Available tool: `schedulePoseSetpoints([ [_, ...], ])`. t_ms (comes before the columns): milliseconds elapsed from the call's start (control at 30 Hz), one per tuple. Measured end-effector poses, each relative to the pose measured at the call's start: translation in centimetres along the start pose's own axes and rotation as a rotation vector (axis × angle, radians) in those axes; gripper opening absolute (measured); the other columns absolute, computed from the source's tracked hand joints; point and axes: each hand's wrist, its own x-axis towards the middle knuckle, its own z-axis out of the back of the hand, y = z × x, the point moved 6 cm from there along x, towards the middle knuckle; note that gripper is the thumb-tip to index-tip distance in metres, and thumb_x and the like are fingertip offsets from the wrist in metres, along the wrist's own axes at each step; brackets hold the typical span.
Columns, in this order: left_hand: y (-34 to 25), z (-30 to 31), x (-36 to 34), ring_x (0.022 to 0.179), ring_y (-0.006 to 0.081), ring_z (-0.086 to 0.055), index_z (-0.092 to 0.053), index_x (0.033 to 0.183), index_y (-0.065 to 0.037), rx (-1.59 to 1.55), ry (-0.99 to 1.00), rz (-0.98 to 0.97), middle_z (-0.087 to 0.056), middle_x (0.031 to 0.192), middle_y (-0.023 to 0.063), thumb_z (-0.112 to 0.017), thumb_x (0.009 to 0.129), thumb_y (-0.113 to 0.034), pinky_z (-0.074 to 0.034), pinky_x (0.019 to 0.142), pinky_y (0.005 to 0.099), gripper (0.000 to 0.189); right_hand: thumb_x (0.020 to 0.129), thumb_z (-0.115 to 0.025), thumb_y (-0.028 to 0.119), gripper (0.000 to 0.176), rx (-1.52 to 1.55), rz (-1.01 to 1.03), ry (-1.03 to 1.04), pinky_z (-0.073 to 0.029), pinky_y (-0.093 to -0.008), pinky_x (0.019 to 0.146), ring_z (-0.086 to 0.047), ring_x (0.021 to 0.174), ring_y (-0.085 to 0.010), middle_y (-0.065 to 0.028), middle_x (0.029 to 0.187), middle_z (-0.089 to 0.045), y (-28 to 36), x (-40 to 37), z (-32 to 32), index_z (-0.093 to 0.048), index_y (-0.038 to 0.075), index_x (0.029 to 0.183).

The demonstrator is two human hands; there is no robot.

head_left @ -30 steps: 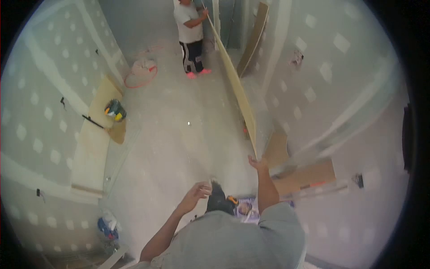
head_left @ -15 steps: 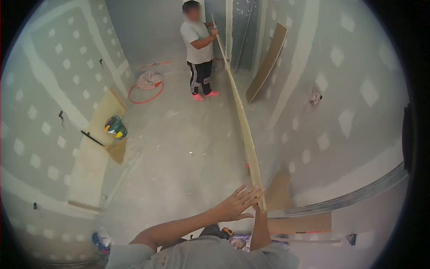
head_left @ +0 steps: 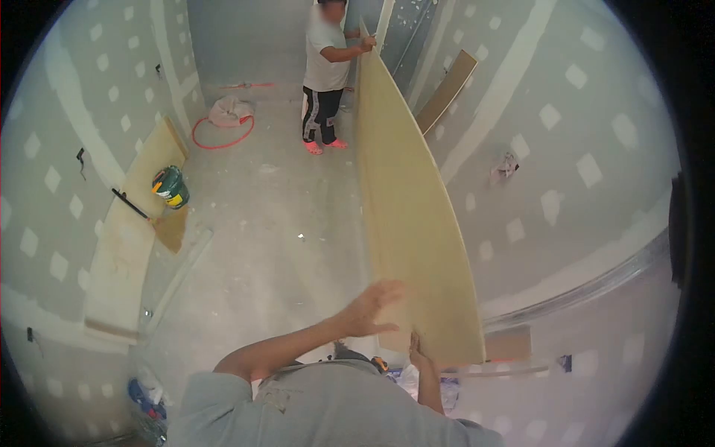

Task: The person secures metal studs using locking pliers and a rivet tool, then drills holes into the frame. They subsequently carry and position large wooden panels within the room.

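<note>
A long, thin yellowish board point(head_left: 417, 223) stands on edge, its broad face turned to the left, running from me to a co-worker point(head_left: 325, 67) at the far end. My right hand point(head_left: 418, 352) grips the board low at its near end, with fingers against the face; part of the hand is hidden. Beside the near part of the face, my left hand point(head_left: 372, 307) is raised with fingers apart, slightly blurred, holding nothing. The co-worker's hand point(head_left: 368, 44) is on the top edge at the far end.
Against the left wall lie a pale board point(head_left: 123, 257), a green bucket point(head_left: 171, 186) and a black-handled tool point(head_left: 130, 203). A red hose point(head_left: 223, 145) loops on the floor at the back. Another board point(head_left: 449, 89) leans on the right wall. Plastic-wrapped lengths point(head_left: 581, 287) run along that wall.
The board has tilted so its broad face shows, and its near end has shifted right. My left hand has come off its edge and moved left; my right hand now holds it lower.
</note>
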Motion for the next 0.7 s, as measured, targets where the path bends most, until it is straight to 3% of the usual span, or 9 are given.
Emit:
schedulePoseSetpoints([
  [167,8.0,10.4,-22.8,0.142,0.0392,-0.036,-0.036,0.149,-0.005,0.232,0.014,0.500,-0.038,0.153,0.0215,-0.082,0.081,-0.037,-0.028,0.119,0.0483,0.088,0.095,-0.064,0.030,0.046,0.358,0.029,-0.353,-0.064,-0.0405,0.085,-0.067,0.110,-0.0369,-0.0229,0.124,-0.065,-15.9,-16.9,-0.3,-0.062,-0.005,0.125],
  [267,8.0,18.0,-38.9,0.144,0.0403,-0.031,-0.033,0.150,-0.002,0.379,0.006,0.723,-0.034,0.154,0.0230,-0.083,0.081,-0.035,-0.025,0.121,0.0477,0.092,0.102,-0.052,0.039,0.046,-0.157,0.176,0.092,-0.062,-0.0393,0.088,-0.062,0.118,-0.0367,-0.0159,0.134,-0.060,-12.6,-11.4,10.8,-0.062,0.004,0.129],
  [333,5.4,22.8,-50.1,0.142,0.0392,-0.033,-0.031,0.149,0.003,0.374,-0.070,0.898,-0.036,0.150,0.0241,-0.083,0.082,-0.026,-0.026,0.120,0.0474,0.090,0.100,-0.059,0.031,0.043,0.019,0.174,-0.089,-0.057,-0.0321,0.098,-0.063,0.116,-0.0301,-0.0132,0.130,-0.063,-16.6,-15.4,14.0,-0.058,0.002,0.131],
  [400,1.5,26.1,-61.8,0.141,0.0413,-0.032,-0.027,0.150,0.007,0.315,-0.114,1.115,-0.031,0.152,0.0267,-0.080,0.085,-0.024,-0.028,0.119,0.0483,0.089,0.101,-0.057,0.034,0.043,-0.163,0.328,0.113,-0.053,-0.0366,0.104,-0.063,0.114,-0.0303,-0.0114,0.124,-0.065,-19.4,-17.0,16.4,-0.057,0.006,0.132],
  [500,-4.2,29.6,-79.1,0.142,0.0438,-0.030,-0.025,0.149,0.010,0.545,-0.070,1.193,-0.034,0.148,0.0304,-0.075,0.089,-0.039,-0.025,0.118,0.0534,0.092,0.101,-0.055,0.037,0.043,0.282,0.338,0.110,-0.054,-0.0482,0.102,-0.065,0.111,-0.0358,-0.0141,0.120,-0.066,-24.8,-23.2,17.8,-0.059,0.005,0.130],
  [567,-8.9,30.1,-84.0,0.139,0.0467,-0.034,-0.027,0.150,0.006,0.680,0.071,1.297,-0.036,0.146,0.0329,-0.074,0.090,-0.046,-0.030,0.115,0.0544,0.092,0.103,-0.050,0.036,0.040,0.483,0.207,-0.075,-0.054,-0.0566,0.099,-0.066,0.109,-0.0396,-0.0165,0.119,-0.066,-28.9,-27.4,18.3,-0.059,0.006,0.128],
  [600,-9.8,29.2,-84.6,0.139,0.0467,-0.034,-0.027,0.150,0.006,0.692,0.082,1.280,-0.036,0.146,0.0329,-0.074,0.090,-0.046,-0.030,0.115,0.0544,0.092,0.107,-0.041,0.018,0.035,0.337,0.303,-0.106,-0.062,-0.0447,0.088,-0.066,0.104,-0.0319,-0.0247,0.115,-0.064,-29.9,-29.3,18.4,-0.052,-0.008,0.127],
  [667,-13.1,27.6,-89.6,0.134,0.0455,-0.040,-0.027,0.151,-0.002,0.590,-0.222,1.808,-0.035,0.146,0.0331,-0.071,0.092,-0.046,-0.035,0.110,0.0539,0.085,0.107,-0.044,0.019,0.035,0.347,0.257,-0.119,-0.063,-0.0416,0.083,-0.067,0.099,-0.0308,-0.0230,0.112,-0.065,-30.3,-28.8,22.7,-0.051,-0.008,0.128],
  [700,-14.0,26.0,-88.5,0.133,0.0437,-0.042,-0.027,0.151,-0.003,0.483,-0.277,1.735,-0.036,0.146,0.0324,-0.070,0.094,-0.044,-0.037,0.109,0.0524,0.083,0.106,-0.047,0.020,0.037,0.336,0.214,-0.132,-0.063,-0.0386,0.078,-0.068,0.095,-0.0297,-0.0214,0.108,-0.066,-30.7,-27.3,26.0,-0.050,-0.008,0.129],
])
